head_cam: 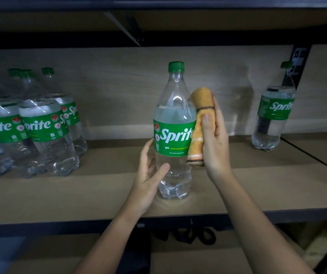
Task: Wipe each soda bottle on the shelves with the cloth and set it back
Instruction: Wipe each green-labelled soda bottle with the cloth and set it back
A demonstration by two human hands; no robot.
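Observation:
A clear Sprite bottle (173,123) with a green cap and green label stands upright near the front middle of the wooden shelf (99,194). My left hand (148,175) grips its lower body, thumb across the front and fingers behind. My right hand (215,139) holds a folded orange cloth (200,123) with brown and white stripes, pressed against the bottle's right side at label height. The cloth covers the right end of the label.
Several more Sprite bottles (40,125) are grouped at the shelf's left end. A single Sprite bottle (273,111) stands at the right, beside a dark upright post (299,66). Another shelf board runs overhead. Below the front edge is a lower level with dark objects.

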